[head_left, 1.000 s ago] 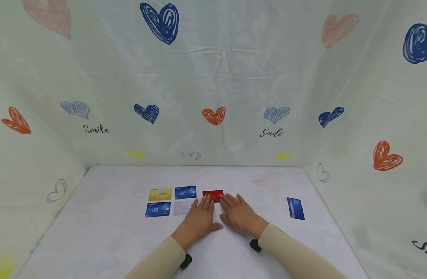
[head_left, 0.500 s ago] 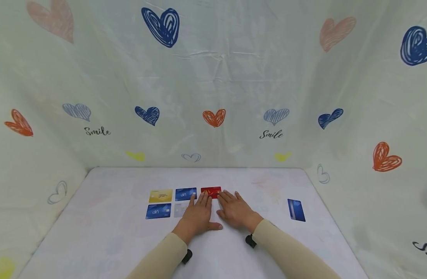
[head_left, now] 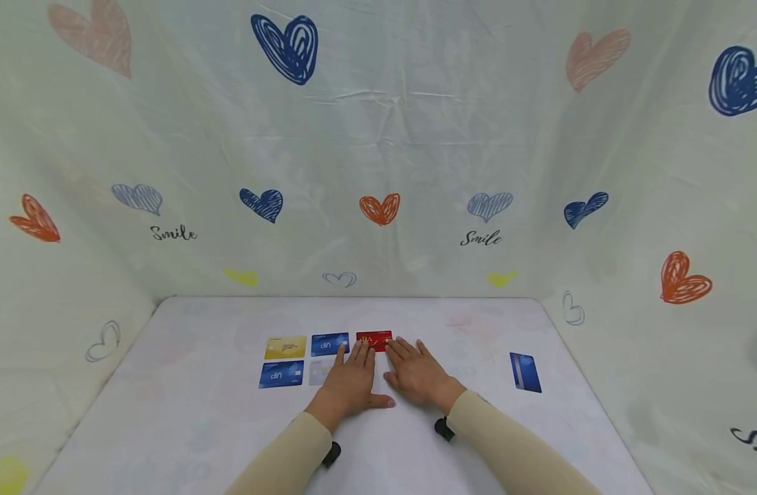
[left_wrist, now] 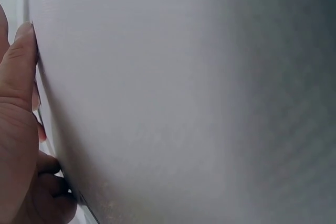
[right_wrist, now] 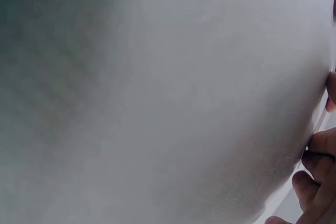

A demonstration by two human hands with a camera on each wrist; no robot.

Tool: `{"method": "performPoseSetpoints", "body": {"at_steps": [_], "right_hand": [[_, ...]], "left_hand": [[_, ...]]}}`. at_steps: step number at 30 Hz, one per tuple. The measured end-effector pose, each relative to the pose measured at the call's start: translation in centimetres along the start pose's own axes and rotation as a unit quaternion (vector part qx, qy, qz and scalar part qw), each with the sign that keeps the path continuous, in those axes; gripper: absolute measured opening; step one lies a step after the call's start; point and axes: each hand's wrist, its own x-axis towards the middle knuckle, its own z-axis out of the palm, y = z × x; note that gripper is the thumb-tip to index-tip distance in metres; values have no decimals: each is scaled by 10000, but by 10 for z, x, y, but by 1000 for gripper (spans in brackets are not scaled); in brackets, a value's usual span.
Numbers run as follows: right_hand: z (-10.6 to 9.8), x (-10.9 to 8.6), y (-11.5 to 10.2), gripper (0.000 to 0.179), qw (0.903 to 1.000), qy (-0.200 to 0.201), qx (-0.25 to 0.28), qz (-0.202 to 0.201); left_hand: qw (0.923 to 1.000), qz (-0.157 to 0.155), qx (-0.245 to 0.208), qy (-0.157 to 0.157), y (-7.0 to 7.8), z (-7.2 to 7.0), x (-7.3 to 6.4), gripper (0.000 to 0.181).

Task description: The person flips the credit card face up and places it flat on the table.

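A red VIP card (head_left: 374, 338) lies flat on the white table, in the upper row of cards. My left hand (head_left: 351, 380) rests palm down with straight fingers, its fingertips on the card's lower left edge and its thumb spread to the right. My right hand (head_left: 418, 373) lies palm down too, fingertips at the card's lower right corner. Left of the red card is a blue VIP card (head_left: 330, 344), and beneath that a pale silver card (head_left: 319, 371), partly covered by my left hand. In the left wrist view, the left hand (left_wrist: 18, 124) shows at the edge against the tabletop.
A gold card (head_left: 285, 347) and another blue VIP card (head_left: 282, 375) lie at the left of the group. Far to the right, a blue card with a stripe (head_left: 525, 372) lies apart at an angle. A heart-printed curtain (head_left: 390, 137) stands behind the white table (head_left: 168, 426).
Both hands have slid the red card slightly left and away from me, toward the blue VIP card. Over the last half second the hands are nearly still.
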Motion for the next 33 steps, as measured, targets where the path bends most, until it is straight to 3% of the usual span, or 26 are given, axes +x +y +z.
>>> {"method": "performPoseSetpoints", "body": {"at_steps": [9,15,24,33], "right_hand": [[1,0,1,70,10000,7,-78,14],[2,-9,10,73,9995,163,104,235],[5,-58,54,79,9915,659,359,1062],[11,-112,94,89,9706,765,651,2189]], "left_hand": [[10000,19,3,-2,-1,0,0,112],[10000,15,3,-21,-2,2,2,113],[10000,-30,-72,-18,0,1,1,115],[9999,-102,27,-69,-2,3,2,115]]}}
